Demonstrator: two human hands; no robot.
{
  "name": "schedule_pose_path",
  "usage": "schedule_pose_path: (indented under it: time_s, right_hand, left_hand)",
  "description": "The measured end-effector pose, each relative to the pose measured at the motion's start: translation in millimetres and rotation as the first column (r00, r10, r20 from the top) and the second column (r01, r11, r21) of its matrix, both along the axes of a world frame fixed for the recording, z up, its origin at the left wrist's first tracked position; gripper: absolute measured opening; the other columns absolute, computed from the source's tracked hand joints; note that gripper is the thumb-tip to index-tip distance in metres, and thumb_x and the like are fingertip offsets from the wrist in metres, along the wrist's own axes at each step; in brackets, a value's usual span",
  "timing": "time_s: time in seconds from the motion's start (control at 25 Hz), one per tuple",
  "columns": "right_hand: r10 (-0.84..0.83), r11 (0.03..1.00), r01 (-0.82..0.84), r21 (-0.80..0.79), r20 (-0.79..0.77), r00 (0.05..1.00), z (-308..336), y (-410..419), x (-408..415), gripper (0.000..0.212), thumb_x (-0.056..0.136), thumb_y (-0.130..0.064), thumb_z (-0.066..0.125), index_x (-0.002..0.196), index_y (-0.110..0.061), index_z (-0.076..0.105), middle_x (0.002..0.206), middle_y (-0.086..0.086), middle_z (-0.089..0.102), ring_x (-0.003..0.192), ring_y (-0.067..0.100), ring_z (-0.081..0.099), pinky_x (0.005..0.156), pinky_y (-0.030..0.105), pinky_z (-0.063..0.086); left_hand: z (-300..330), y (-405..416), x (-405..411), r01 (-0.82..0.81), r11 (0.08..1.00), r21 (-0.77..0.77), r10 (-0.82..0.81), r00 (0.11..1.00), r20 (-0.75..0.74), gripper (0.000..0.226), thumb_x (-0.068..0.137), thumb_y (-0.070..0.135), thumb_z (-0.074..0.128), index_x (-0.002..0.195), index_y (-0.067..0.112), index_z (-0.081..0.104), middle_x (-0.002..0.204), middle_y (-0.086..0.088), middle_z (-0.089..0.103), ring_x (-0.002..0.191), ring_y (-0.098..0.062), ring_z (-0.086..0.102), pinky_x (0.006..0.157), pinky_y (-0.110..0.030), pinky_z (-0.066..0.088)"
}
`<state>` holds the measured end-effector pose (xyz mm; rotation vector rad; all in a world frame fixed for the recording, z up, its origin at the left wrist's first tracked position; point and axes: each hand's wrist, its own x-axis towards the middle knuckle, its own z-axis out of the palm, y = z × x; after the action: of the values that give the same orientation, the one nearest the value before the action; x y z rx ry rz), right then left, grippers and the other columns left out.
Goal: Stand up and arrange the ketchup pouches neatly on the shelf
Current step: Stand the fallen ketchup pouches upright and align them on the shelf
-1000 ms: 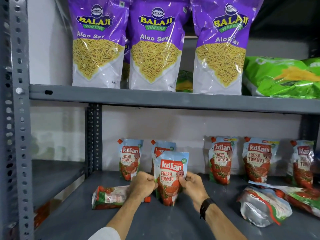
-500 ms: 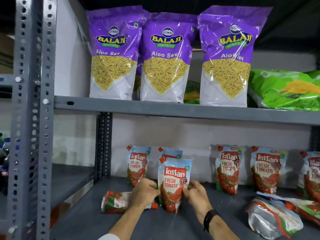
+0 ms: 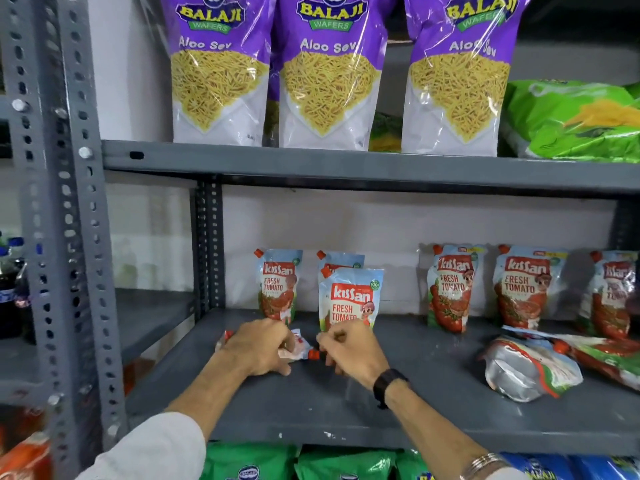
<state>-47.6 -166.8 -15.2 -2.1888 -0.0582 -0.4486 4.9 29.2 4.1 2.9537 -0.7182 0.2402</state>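
Head view: left hand (image 3: 258, 346) closes on the flat pouch (image 3: 298, 348), right hand (image 3: 349, 351) pinches its red cap (image 3: 313, 355) — lifting carelessly could topple the upright pouch (image 3: 349, 296) just behind.

Light was even and fairly bright; glare streaked the snack bags (image 3: 330, 71), soft shadows sat behind the pouches (image 3: 450, 289), and edges bowed, slightly blurred.

Left hand (image 3: 258, 348) hides most of lying pouch (image 3: 298, 348); grip perhaps closed.
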Motion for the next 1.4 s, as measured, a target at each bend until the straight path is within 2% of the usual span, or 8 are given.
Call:
schedule_pose_path:
  time_s: [0.2,0.36,0.44,0.52,0.6,0.72,0.92,1.4]
  right_hand:
    - [0.031,0.999,-0.034,-0.021,-0.105,0.994,-7.3,16.1,8.1,0.025,0.091,-0.028,0.066,0.076,-0.009,0.075,0.072,0.007,0.078,0.049,0.005,0.060,0.046,0.026,0.050]
    - [0.089,0.996,-0.087,0.024,-0.149,0.985,-3.8,30.6,12.1,0.021,0.094,-0.026,0.067,0.091,-0.008,0.076,0.090,0.014,0.078,0.070,0.016,0.069,0.062,0.032,0.062]
    - [0.088,0.996,-0.085,0.028,-0.129,0.988,1.2,43.0,15.4,0.028,0.094,-0.033,0.067,0.106,-0.009,0.073,0.102,0.009,0.077,0.088,0.017,0.071,0.080,0.037,0.063]
    - [0.135,0.988,-0.125,0.092,-0.115,0.984,8.6,58.6,18.1,0.038,0.093,-0.041,0.067,0.120,-0.015,0.064,0.115,-0.003,0.071,0.099,0.011,0.066,0.082,0.024,0.055]
    - [0.260,0.926,-0.221,0.305,-0.093,0.961,15.7,74.4,21.8,0.030,0.091,-0.038,0.070,0.116,-0.025,0.060,0.114,-0.014,0.067,0.099,0.000,0.063,0.077,0.015,0.050]
    - [0.337,0.831,-0.279,0.481,-0.037,0.941,17.3,85.1,33.5,0.026,0.088,-0.021,0.077,0.107,-0.033,0.064,0.105,-0.017,0.072,0.098,-0.002,0.067,0.082,0.021,0.055]
    - [0.233,0.853,-0.189,0.486,-0.031,0.972,17.1,89.5,50.0,0.036,0.086,-0.010,0.078,0.119,-0.018,0.067,0.120,0.001,0.075,0.112,0.018,0.069,0.105,0.048,0.053]
    - [0.155,0.868,-0.110,0.485,-0.054,0.986,-13.3,92.6,72.1,0.034,0.086,-0.009,0.077,0.117,-0.018,0.068,0.117,0.000,0.075,0.110,0.016,0.070,0.099,0.041,0.057]
  left_hand:
    - [3.9,9.2,6.1,-0.003,0.995,0.105,-0.029,0.953,0.301,0.032,0.097,0.043,0.050,0.109,0.023,0.072,0.107,-0.007,0.076,0.098,-0.031,0.071,0.081,-0.042,0.056]
    - [22.4,30.9,12.4,-0.085,0.941,-0.327,0.187,0.937,0.294,0.024,0.096,0.033,0.057,0.109,0.023,0.074,0.100,-0.004,0.079,0.089,-0.025,0.075,0.070,-0.034,0.058]
    - [30.3,39.5,17.8,-0.087,0.764,-0.639,0.257,0.950,0.179,0.019,0.096,0.026,0.060,0.093,0.016,0.076,0.090,-0.004,0.080,0.082,-0.024,0.076,0.067,-0.036,0.062]
    - [35.3,47.4,26.7,-0.083,0.485,-0.871,0.184,0.983,0.010,0.017,0.096,0.016,0.063,0.089,0.004,0.074,0.090,-0.013,0.080,0.086,-0.031,0.077,0.077,-0.048,0.064]
    - [35.4,50.2,29.3,-0.131,0.226,-0.965,0.060,0.991,-0.121,0.016,0.097,0.009,0.062,0.090,0.000,0.072,0.093,-0.018,0.079,0.092,-0.036,0.076,0.082,-0.052,0.064]
    - [27.0,50.9,32.2,-0.210,0.077,-0.975,-0.056,0.975,-0.214,0.015,0.099,0.010,0.059,0.093,0.006,0.072,0.098,-0.011,0.080,0.096,-0.027,0.076,0.081,-0.042,0.063]
    - [17.9,53.9,44.4,-0.252,-0.020,-0.968,-0.154,0.957,-0.246,0.017,0.100,0.008,0.058,0.094,0.011,0.073,0.094,-0.001,0.081,0.095,-0.019,0.075,0.076,-0.037,0.061]
    - [-8.1,58.6,57.1,-0.291,-0.068,-0.954,-0.172,0.946,-0.276,0.018,0.098,0.003,0.060,0.102,0.009,0.076,0.097,-0.002,0.080,0.082,-0.008,0.076,0.059,-0.019,0.058]
